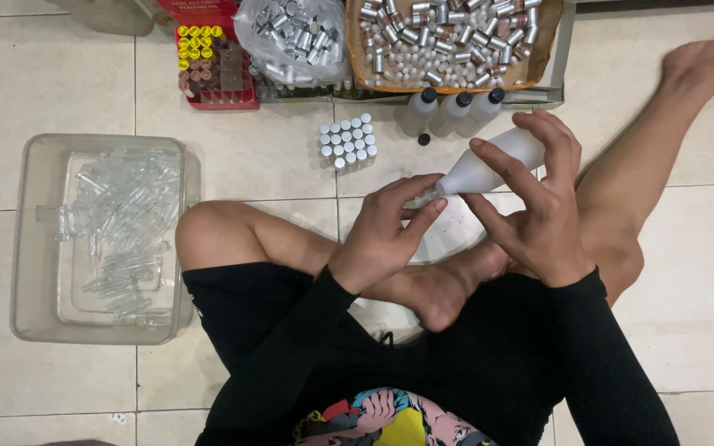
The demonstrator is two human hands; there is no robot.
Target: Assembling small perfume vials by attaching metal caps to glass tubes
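At nine o'clock, on the glossy cream floor tiles (35, 83), sits a clear plastic tub (26, 248) with rounded corners, holding a loose heap of small transparent glass vials (121, 223). At eleven o'clock stands a red rack (216, 70) of slim amber vials with yellow caps. Beside it a crinkled clear plastic bag (291, 37) bulges with silvery metal caps. Below that, a tight square cluster of small capped vials (347, 141) stands upright, their tops white and round.

At twelve o'clock a shallow cardboard tray (444, 41) is filled with short silver cylinders lying every way. Just in front of it three frosted white plastic bottles with black caps (454, 110) lean side by side, and a loose black cap (424, 139) lies near them.

At the centre, the left hand (386, 227) pinches a tiny clear vial (420, 198) between thumb and fingertips, the other fingers loosely curled. The right hand (539, 194), at one o'clock, wraps partly open fingers around a frosted white squeeze bottle (489, 163), tilted so its tapered nozzle meets the vial's mouth. Both arms wear black sleeves above bare crossed legs.
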